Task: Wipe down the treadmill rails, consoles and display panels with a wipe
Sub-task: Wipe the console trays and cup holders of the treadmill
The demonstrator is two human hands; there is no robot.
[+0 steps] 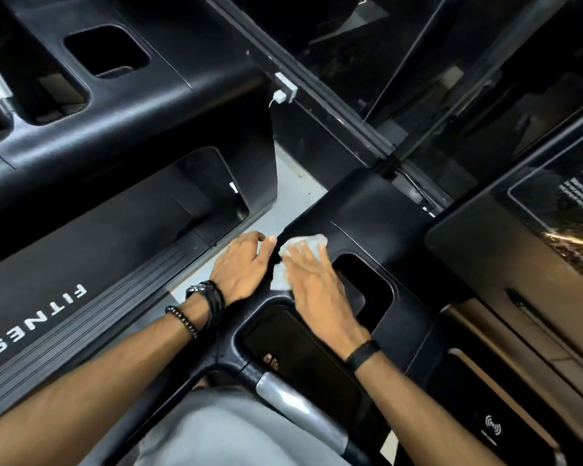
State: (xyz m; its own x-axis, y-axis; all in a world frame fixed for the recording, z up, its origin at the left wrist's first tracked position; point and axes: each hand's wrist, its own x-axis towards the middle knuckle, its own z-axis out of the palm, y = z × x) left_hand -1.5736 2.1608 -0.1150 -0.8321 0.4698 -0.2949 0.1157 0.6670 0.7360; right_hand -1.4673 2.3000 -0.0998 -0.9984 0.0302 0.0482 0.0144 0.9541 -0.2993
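Shirt: my grey shirt (229,432) fills the frame at 6 o'clock, closest to the lens.
Handrail: silver grip section (285,400) just past the shirt, running toward 5 o'clock from the black console (377,216).
Left hand: my left hand (241,264) rests on the console's outer edge at about 9 o'clock from the wipe; the fingers lie loosely curved with the tips bent over the edge, holding nothing.
Left wrist: black watch with wrapped straps (206,294) and a dark bead bracelet (182,321) behind it.
Right hand: my right hand (312,287) lies flat, fingers straight and slightly spread, pressing down on the wipe.
Right wrist: thin black band (362,354).
Wipe: pale crumpled wipe (298,247) on the console top, under my right fingers, its edges showing at 12 and 9 o'clock of the hand.
Console pockets: one open recess (367,284) at 3 o'clock of my right hand, another (293,351) at 6 o'clock.
Display panel: glossy dark screen (535,247) far out at 3 o'clock.
Neighbouring treadmill: deck with white lettering (37,321) at 9 o'clock.
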